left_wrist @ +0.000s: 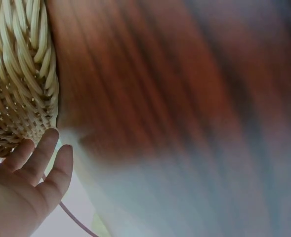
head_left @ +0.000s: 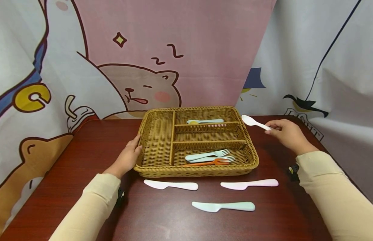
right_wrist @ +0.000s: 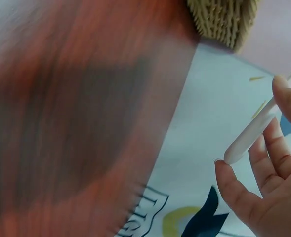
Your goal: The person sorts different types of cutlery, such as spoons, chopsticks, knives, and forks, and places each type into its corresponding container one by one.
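My right hand [head_left: 287, 134] pinches a white spoon [head_left: 249, 120] by its handle, just off the basket's right rim. In the right wrist view, the handle [right_wrist: 251, 133] lies between thumb and fingers. At the other end, my left hand [head_left: 127, 156] touches the left side of a woven cutlery basket [head_left: 192, 171]; its fingers [left_wrist: 45, 150] are fairly straight in the left wrist view. One light spoon [head_left: 208, 121] lies in the basket's back right compartment. The front right one holds two pale forks [head_left: 204, 155] and an orange fork [head_left: 207, 162].
In front of the basket lie a white knife [head_left: 174, 185], a pink knife [head_left: 255, 183] and a pale green knife [head_left: 225, 206] on the dark red table [head_left: 162, 221]. A printed curtain [head_left: 210, 50] hangs close behind the table.
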A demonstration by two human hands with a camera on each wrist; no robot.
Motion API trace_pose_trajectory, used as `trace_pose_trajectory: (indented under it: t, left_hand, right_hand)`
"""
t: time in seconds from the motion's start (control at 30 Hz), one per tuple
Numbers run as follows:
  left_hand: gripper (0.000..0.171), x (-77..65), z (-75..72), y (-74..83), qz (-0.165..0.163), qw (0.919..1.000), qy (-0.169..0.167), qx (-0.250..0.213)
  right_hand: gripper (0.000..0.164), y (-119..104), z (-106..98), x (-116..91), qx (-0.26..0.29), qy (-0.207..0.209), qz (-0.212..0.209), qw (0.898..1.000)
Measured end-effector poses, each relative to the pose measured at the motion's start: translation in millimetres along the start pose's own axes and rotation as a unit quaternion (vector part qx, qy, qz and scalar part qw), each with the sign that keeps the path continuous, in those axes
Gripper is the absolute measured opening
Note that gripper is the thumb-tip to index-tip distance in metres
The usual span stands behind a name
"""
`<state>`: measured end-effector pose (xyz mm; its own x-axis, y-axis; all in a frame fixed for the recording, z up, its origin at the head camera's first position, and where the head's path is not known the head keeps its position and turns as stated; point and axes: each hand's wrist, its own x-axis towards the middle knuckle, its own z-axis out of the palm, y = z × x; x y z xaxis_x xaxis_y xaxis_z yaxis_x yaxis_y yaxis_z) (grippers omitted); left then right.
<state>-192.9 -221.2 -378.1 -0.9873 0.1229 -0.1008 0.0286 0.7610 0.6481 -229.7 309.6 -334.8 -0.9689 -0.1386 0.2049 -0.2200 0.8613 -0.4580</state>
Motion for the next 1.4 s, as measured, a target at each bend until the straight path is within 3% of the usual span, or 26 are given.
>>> trace_pose_trajectory:
  t: [0.37, 0.67, 0.87, 1.4]
  left_hand:
    - [0.057, 0.2, -2.0, 1.0, 0.001, 1.0000, 0.006, 0.005]
    - [0.057, 1.1, -1.6, 0.7, -0.002, 1.0000, 0.007, 0.006]
    - [0.057, 1.6, -0.8, -0.3, 0.001, 0.9999, 0.008, 0.008]
    - [0.057, 2.9, 1.4, -3.0, 0.008, 0.9999, 0.010, 0.003]
  right_hand:
    - [0.027, -35.3, 1.7, 21.0, 0.013, -0.020, 0.004, 1.000]
    - [0.024, -56.1, 4.5, 38.7, 0.015, -0.037, -0.024, 0.999]
    - [0.024, -67.3, 12.4, 49.3, 0.021, -0.039, -0.035, 0.998]
    - [0.027, -89.9, 30.8, 67.1, 0.029, -0.095, -0.025, 0.995]
